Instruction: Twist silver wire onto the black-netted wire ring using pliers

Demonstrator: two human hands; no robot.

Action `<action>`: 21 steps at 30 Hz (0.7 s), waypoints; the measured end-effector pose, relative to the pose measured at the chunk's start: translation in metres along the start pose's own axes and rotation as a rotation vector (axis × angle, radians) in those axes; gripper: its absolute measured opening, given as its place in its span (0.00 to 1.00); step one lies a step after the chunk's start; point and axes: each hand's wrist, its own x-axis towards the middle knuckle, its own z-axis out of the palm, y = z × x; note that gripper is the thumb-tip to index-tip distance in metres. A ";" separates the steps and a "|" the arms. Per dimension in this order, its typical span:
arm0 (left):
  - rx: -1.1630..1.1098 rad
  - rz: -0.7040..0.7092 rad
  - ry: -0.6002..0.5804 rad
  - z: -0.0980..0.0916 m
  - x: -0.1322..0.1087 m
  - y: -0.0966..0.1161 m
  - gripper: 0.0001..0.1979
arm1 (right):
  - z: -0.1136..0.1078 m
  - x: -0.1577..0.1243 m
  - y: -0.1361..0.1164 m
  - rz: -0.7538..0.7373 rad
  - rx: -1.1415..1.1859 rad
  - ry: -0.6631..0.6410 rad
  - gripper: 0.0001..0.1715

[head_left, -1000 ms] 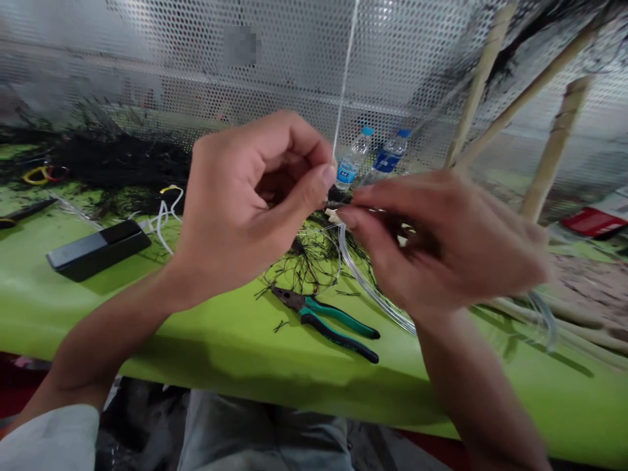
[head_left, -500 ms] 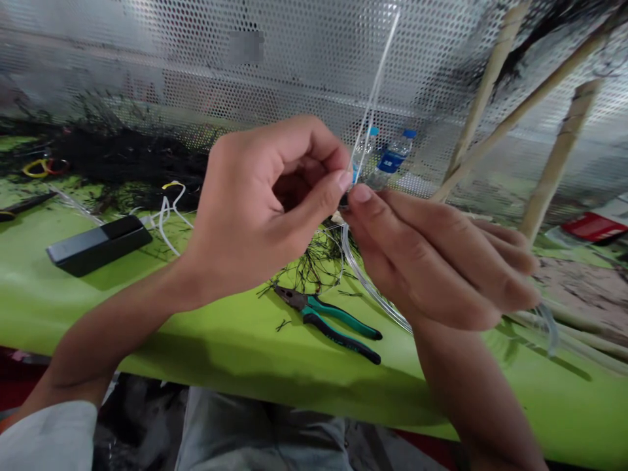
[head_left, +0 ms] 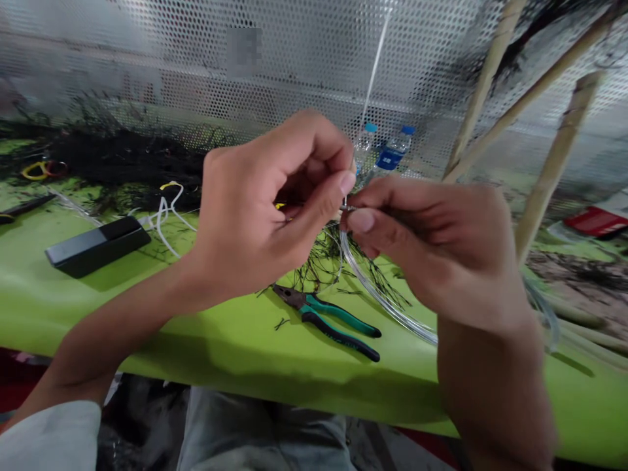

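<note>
Over the green surface (head_left: 220, 353), the left hand (head_left: 260, 203) pinches a white strand (head_left: 378, 60) rising before the perforated screen (head_left: 304, 72). The right hand (head_left: 441, 242) has just rolled over, its fingers now clamped on a thin dark piece (head_left: 347, 208) beside the strand; fine two-handed handling apparently continues.

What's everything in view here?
Thin strand: one, white, upper centre
Slim piece: one, dark, centre
Metal pliers: one, green, black, front
Rectangular box: one, black, left
Thin cable: uncounted, white, beside box
Stringy tangles: uncounted, black, back left, centre
Plastic bottles: two, clear, back
Wooden poles: several, tan, right
Coiled line: one, clear, centre
Flat item: one, red, far right
Looped handles: two, yellow, red, left
Perforated screen: one, grey, behind
Smooth table: one, green, below
Left hand: one, bare, centre
Right hand: one, bare, centre
</note>
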 end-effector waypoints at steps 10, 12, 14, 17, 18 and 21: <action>-0.137 -0.043 -0.043 -0.006 0.007 -0.004 0.09 | 0.020 -0.007 0.016 -0.458 -0.542 0.403 0.12; -0.154 -0.021 -0.043 -0.007 0.008 -0.004 0.09 | 0.023 -0.010 0.019 -0.513 -0.629 0.476 0.15; -0.144 -0.013 -0.036 -0.008 0.008 -0.004 0.09 | 0.024 -0.012 0.021 -0.518 -0.659 0.485 0.15; -0.129 -0.042 -0.037 -0.009 0.007 -0.004 0.08 | 0.023 -0.012 0.023 -0.545 -0.627 0.493 0.08; -0.131 -0.055 -0.038 -0.008 0.007 -0.004 0.08 | 0.023 -0.012 0.023 -0.546 -0.614 0.498 0.06; -0.145 -0.055 -0.041 -0.007 0.006 -0.005 0.07 | 0.024 -0.010 0.021 -0.493 -0.579 0.480 0.06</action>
